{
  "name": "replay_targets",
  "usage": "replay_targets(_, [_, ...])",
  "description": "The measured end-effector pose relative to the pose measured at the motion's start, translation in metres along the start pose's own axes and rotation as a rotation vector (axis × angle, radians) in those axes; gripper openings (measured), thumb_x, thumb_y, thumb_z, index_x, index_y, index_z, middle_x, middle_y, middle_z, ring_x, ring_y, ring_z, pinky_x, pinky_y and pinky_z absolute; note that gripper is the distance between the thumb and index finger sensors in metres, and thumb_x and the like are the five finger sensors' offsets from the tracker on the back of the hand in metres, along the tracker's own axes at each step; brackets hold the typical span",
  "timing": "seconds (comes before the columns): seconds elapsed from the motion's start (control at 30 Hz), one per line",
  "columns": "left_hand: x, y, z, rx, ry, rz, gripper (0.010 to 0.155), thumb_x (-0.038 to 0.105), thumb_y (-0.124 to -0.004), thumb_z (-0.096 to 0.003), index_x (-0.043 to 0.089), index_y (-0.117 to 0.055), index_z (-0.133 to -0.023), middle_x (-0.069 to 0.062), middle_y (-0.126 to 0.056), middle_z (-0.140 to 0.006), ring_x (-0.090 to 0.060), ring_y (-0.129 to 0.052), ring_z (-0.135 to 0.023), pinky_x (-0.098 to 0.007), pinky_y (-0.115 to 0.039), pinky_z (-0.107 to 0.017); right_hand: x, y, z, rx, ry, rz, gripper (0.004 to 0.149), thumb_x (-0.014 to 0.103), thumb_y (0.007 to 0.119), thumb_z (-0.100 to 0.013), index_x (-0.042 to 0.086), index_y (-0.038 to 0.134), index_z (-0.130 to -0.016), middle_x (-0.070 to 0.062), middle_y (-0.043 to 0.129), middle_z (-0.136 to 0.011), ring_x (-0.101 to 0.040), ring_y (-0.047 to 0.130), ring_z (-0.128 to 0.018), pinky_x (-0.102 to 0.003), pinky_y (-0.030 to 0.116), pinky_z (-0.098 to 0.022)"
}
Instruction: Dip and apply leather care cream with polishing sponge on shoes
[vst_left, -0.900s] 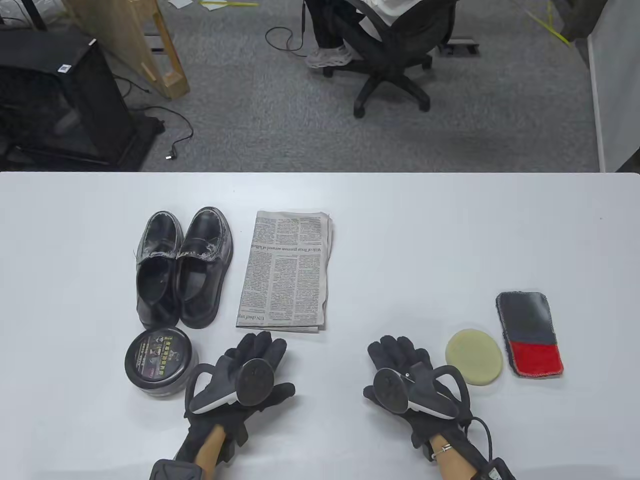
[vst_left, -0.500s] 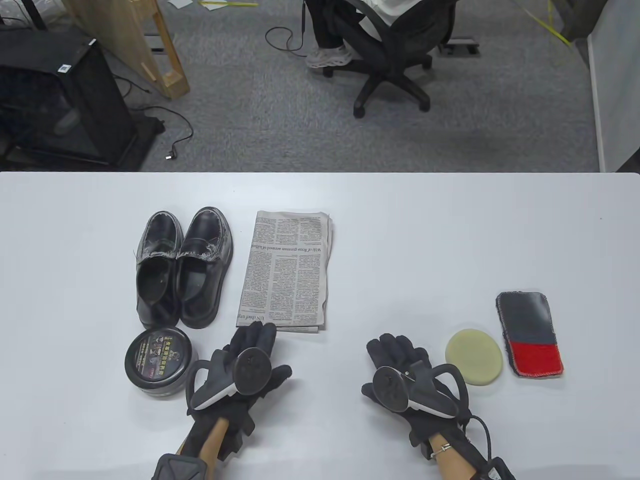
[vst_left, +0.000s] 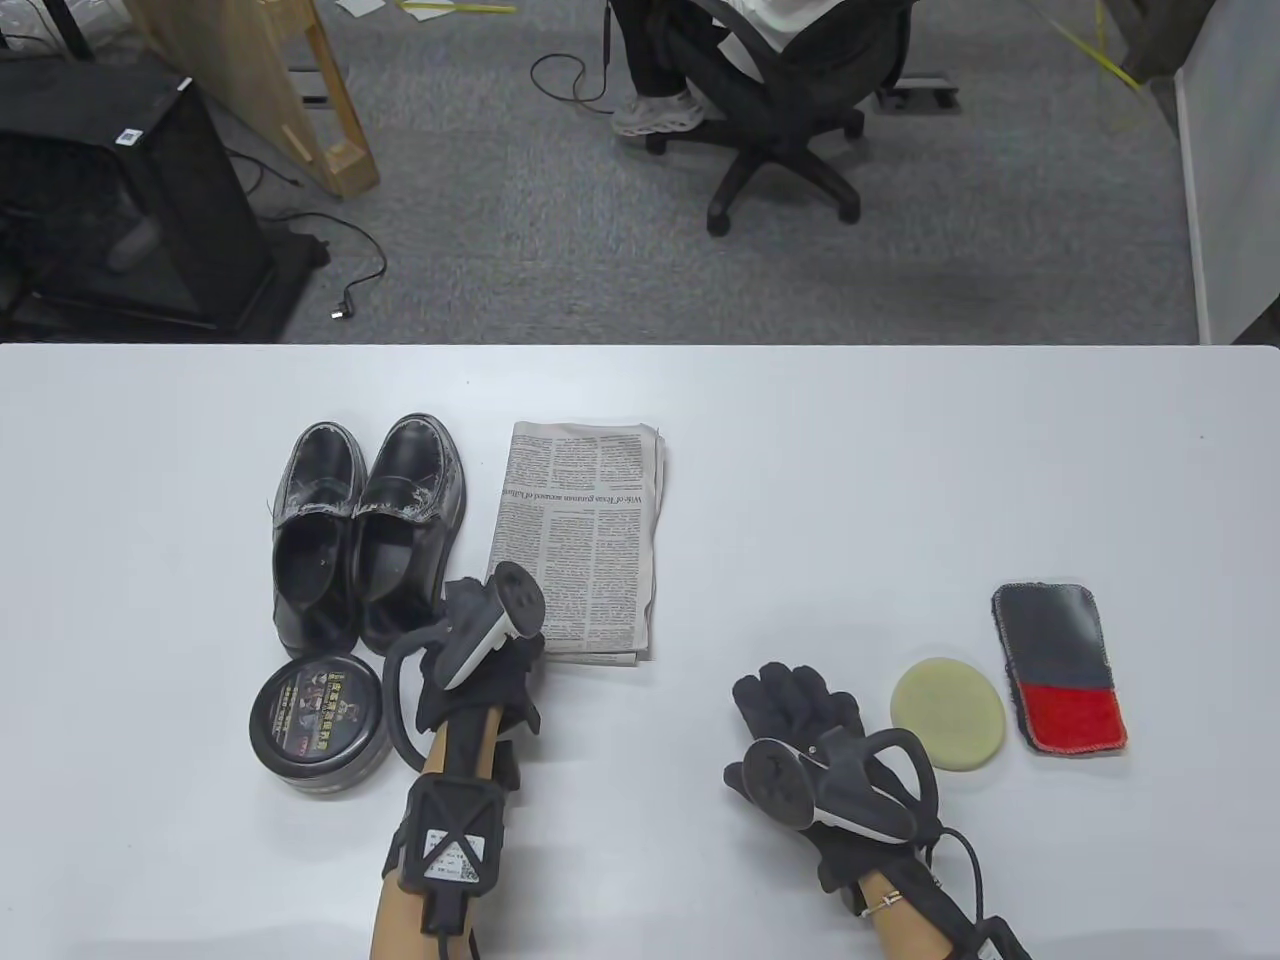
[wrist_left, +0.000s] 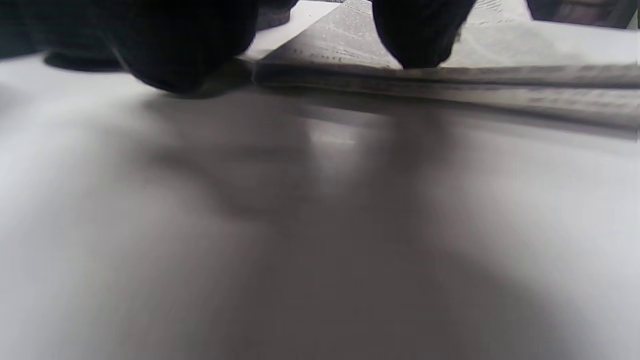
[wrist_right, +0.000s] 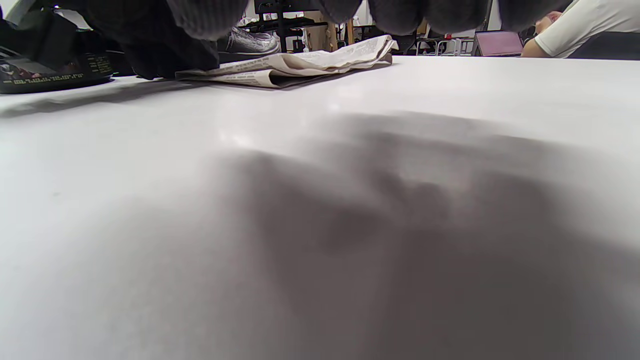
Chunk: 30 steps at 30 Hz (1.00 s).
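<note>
The right hand (vst_left: 800, 725) lies flat on the white tabletop (vst_left: 900, 480) near its near edge, fingers straight and holding nothing. Just right of it sits the round yellow polishing sponge (vst_left: 947, 713), then a grey-and-red cloth (vst_left: 1058, 668). The left hand (vst_left: 480, 650) is tipped on edge at the near-left corner of the folded newspaper (vst_left: 580, 540), fingertips (wrist_left: 420, 35) touching its edge; whether it grips I cannot tell. The cream tin (vst_left: 320, 722), lid on, stands left of that wrist. Beyond it the pair of black loafers (vst_left: 365, 530) points toward the far edge.
</note>
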<state>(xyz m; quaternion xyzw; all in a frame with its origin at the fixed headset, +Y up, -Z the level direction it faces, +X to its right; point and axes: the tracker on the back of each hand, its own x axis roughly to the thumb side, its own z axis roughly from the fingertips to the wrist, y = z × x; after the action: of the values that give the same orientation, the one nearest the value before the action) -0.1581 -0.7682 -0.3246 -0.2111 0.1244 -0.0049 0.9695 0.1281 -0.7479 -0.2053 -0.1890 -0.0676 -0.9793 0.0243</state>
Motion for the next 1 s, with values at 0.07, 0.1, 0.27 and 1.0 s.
replay_targets(0.07, [0.005, 0.002, -0.003, -0.003, 0.01, -0.041, 0.095, 0.046, -0.074, -0.0567, -0.009, -0.028, -0.118, -0.044, -0.053, -0.111, -0.05, -0.07, -0.087, -0.048, -0.076, -0.065, 0.0, -0.001, 0.0, -0.003, 0.004, 0.005, 0.08, 0.058, 0.055, -0.055, 0.014, 0.032, -0.118, -0.022, 0.038, -0.121, -0.052, 0.045, -0.108, -0.064, 0.051, -0.073])
replay_targets(0.1, [0.006, 0.003, -0.003, 0.012, 0.004, -0.003, 0.094, 0.043, -0.078, -0.0559, -0.009, -0.03, -0.118, -0.041, -0.059, -0.108, -0.047, -0.074, -0.084, -0.046, -0.078, -0.062, 0.0, -0.001, 0.0, -0.007, 0.006, 0.007, 0.08, 0.058, 0.055, -0.055, 0.015, 0.032, -0.118, -0.023, 0.038, -0.121, -0.052, 0.045, -0.108, -0.064, 0.051, -0.073])
replay_targets(0.27, [-0.002, 0.004, -0.009, -0.026, 0.02, 0.123, 0.086, 0.04, -0.082, -0.0539, -0.007, -0.043, -0.115, -0.021, -0.08, -0.088, -0.023, -0.087, -0.067, -0.029, -0.085, -0.046, 0.001, 0.002, -0.003, 0.01, 0.014, 0.01, 0.08, 0.058, 0.056, -0.054, 0.014, 0.033, -0.118, -0.022, 0.039, -0.121, -0.052, 0.046, -0.108, -0.064, 0.052, -0.073])
replay_targets(1.0, [-0.062, 0.001, 0.085, -0.138, -0.653, 1.353, 0.043, 0.024, -0.066, -0.0653, 0.014, -0.052, -0.105, -0.012, -0.085, -0.09, -0.022, -0.097, -0.067, -0.022, -0.089, -0.045, -0.023, -0.051, -0.03, -0.167, -0.083, -1.314, 0.093, 0.051, 0.049, -0.063, -0.015, 0.006, -0.112, -0.037, 0.04, -0.116, -0.056, 0.059, -0.102, -0.062, 0.06, -0.071])
